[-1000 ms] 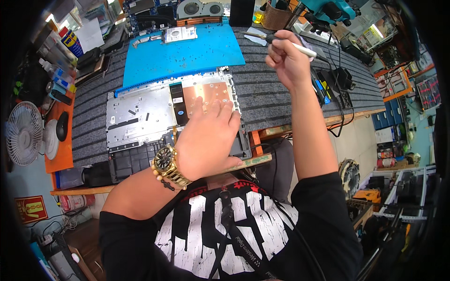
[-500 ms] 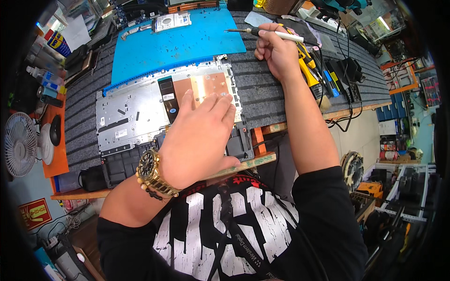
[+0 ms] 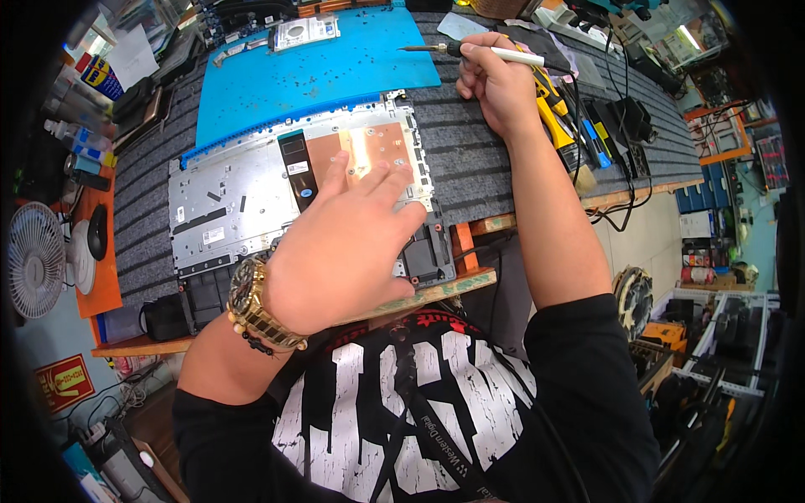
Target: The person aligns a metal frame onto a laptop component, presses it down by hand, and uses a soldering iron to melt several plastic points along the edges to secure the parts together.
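Note:
A silver laptop keyboard panel (image 3: 226, 193) with a copper-coloured sheet (image 3: 377, 144) and a black strip (image 3: 297, 168) lies before me on the bench. Over its right part is my left hand (image 3: 344, 235), fingers spread with nothing held; the fingertips are at the copper sheet, though firm contact is hard to judge. The palm hides part of the panel and of its black lower section (image 3: 429, 256). Up and to the right, my right hand (image 3: 501, 84) grips a soldering iron (image 3: 516, 57) with a white handle, its thin tip pointing left above the edge of the blue mat.
The blue mat (image 3: 335, 71) bears dark crumbs and a hard drive (image 3: 303, 33) at its back. Yellow-handled tools (image 3: 553, 117) and cables lie right of my right forearm. A fan (image 3: 37, 260) stands far left. The wooden bench edge (image 3: 457, 289) runs close to my body.
My left hand has shifted slightly left and its fingers have bent. The panel sits a touch farther left. The soldering iron is nearly where it was.

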Demonstrator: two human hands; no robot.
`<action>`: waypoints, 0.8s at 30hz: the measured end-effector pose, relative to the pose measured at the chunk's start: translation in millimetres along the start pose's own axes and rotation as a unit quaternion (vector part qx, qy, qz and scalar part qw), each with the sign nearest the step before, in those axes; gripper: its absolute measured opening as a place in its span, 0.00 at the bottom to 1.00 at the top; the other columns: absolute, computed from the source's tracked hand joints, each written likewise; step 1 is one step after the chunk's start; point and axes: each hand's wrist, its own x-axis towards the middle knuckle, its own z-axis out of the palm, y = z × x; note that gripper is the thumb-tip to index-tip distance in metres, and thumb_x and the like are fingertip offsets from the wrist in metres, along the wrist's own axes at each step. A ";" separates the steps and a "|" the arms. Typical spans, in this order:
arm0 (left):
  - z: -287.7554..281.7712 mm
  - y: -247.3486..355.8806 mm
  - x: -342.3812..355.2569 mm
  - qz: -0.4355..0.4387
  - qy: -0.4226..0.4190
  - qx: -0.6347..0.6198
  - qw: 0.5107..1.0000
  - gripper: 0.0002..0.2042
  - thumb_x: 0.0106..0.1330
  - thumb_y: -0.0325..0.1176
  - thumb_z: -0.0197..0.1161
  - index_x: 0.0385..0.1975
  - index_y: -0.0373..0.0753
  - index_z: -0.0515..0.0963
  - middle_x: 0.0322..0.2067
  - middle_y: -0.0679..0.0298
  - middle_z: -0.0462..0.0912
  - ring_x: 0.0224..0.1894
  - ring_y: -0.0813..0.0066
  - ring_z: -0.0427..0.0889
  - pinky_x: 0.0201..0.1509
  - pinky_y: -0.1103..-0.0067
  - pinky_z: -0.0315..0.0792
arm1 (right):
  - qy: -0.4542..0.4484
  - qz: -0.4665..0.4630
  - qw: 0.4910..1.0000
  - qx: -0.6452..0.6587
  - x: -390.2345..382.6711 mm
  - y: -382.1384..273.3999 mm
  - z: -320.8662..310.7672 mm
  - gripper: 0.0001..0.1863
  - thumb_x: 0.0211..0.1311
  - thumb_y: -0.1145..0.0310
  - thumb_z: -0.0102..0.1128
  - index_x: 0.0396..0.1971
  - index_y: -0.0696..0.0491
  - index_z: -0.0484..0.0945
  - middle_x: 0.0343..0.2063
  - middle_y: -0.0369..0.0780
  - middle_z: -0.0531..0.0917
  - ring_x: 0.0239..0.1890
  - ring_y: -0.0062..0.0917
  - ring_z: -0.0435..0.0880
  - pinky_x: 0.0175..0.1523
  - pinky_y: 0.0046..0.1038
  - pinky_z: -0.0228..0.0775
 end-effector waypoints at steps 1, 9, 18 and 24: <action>0.1 -1.7 -0.1 0.007 0.013 -0.007 1.000 0.35 0.58 0.48 0.87 0.62 0.37 0.84 0.74 0.45 0.79 0.81 0.46 0.74 0.88 0.42 0.59 | 0.001 0.001 1.000 0.003 0.3 0.4 -0.4 0.08 0.78 0.73 0.69 0.50 0.55 0.80 0.29 0.35 0.79 0.29 0.21 0.76 0.33 0.31 0.71; 1.1 0.8 -2.0 0.005 0.025 -0.003 1.000 0.31 0.59 0.47 0.87 0.58 0.35 0.87 0.73 0.45 0.80 0.81 0.46 0.74 0.87 0.39 0.59 | 0.038 -0.036 0.998 -0.034 -0.7 0.8 7.3 0.06 0.72 0.76 0.72 0.43 0.58 0.84 0.26 0.34 0.81 0.25 0.18 0.77 0.35 0.31 0.82; -3.6 2.9 -1.4 -0.022 -0.029 0.026 0.999 0.38 0.56 0.50 0.88 0.68 0.41 0.86 0.75 0.50 0.77 0.82 0.47 0.72 0.87 0.42 0.60 | 0.054 -0.056 0.986 -0.144 -3.7 1.3 14.3 0.07 0.72 0.73 0.75 0.43 0.59 0.85 0.25 0.32 0.82 0.24 0.15 0.78 0.37 0.30 0.87; -2.2 3.0 -2.3 -0.017 -0.020 0.034 0.999 0.38 0.57 0.50 0.87 0.68 0.40 0.86 0.75 0.49 0.77 0.81 0.45 0.73 0.86 0.42 0.61 | 0.050 -0.043 0.984 -0.168 -4.3 2.0 13.4 0.07 0.76 0.75 0.71 0.46 0.60 0.83 0.31 0.35 0.83 0.28 0.17 0.78 0.42 0.31 0.89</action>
